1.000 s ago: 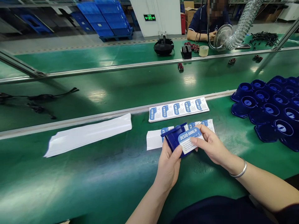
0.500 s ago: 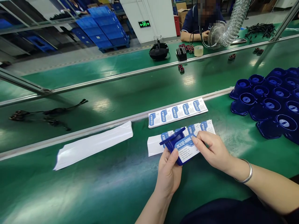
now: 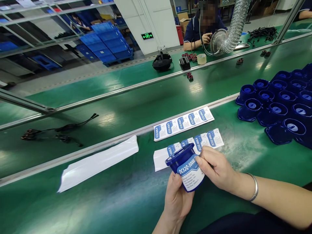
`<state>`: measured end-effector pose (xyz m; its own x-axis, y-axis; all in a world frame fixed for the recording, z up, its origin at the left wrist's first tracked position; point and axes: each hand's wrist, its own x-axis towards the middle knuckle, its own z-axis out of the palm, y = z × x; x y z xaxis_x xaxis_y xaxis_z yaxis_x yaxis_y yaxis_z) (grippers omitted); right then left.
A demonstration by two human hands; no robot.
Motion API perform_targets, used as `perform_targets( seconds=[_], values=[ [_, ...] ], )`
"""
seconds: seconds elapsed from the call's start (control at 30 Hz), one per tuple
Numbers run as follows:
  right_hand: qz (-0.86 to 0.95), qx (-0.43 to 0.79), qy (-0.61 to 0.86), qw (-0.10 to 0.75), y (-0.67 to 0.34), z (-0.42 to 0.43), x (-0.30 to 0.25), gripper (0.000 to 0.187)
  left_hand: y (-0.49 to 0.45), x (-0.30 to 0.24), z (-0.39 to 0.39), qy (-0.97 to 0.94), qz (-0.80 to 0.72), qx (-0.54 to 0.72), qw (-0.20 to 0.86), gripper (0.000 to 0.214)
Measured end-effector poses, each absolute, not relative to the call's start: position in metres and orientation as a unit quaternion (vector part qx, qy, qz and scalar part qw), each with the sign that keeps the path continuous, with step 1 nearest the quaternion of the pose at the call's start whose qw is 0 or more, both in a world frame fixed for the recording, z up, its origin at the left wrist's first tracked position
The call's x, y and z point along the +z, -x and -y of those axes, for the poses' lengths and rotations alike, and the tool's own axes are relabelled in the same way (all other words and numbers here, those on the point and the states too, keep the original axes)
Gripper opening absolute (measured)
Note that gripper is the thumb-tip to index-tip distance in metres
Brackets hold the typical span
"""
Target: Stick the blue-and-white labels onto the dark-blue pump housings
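We hold the blue housing [image 3: 183,164] low over the green bench [image 3: 117,208], at the bottom centre of our view. Our left hand [image 3: 177,198] grips it from beneath, at 6 o'clock. Our right hand [image 3: 215,170], at 3 o'clock, presses fingers onto the white label [image 3: 191,175] on its side. Just behind, at 12 o'clock, lies a part-used label strip [image 3: 195,143], with a full label sheet [image 3: 184,123] beyond it. At 9 o'clock rests a blank backing strip [image 3: 97,164]. At 2 o'clock, well apart, is a cluster of blue housings [image 3: 278,107]. Far off at 12 o'clock a person [image 3: 197,29] works beside a duct hose [image 3: 235,24].
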<state>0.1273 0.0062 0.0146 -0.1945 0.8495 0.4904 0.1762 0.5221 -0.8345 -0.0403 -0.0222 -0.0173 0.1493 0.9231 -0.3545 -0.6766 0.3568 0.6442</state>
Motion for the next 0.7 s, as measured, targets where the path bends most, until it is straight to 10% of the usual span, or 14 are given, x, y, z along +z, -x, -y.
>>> perform_targets(
  seconds=[0.27,0.47,0.7],
  values=[
    [0.533,0.527,0.425,0.508,-0.118,-0.002,-0.011,0.026,0.039,-0.016,0.017,-0.153,-0.302,0.537,0.773,0.042],
    [0.532,0.456,0.441,0.561,-0.135,-0.018,-0.007,0.041,0.027,0.009,0.005,-0.111,-0.264,0.450,0.846,0.048],
    [0.535,0.649,0.313,0.440,-0.148,-0.027,-0.001,0.056,0.020,0.006,0.007,-0.098,-0.224,0.347,0.906,0.061]
  ],
)
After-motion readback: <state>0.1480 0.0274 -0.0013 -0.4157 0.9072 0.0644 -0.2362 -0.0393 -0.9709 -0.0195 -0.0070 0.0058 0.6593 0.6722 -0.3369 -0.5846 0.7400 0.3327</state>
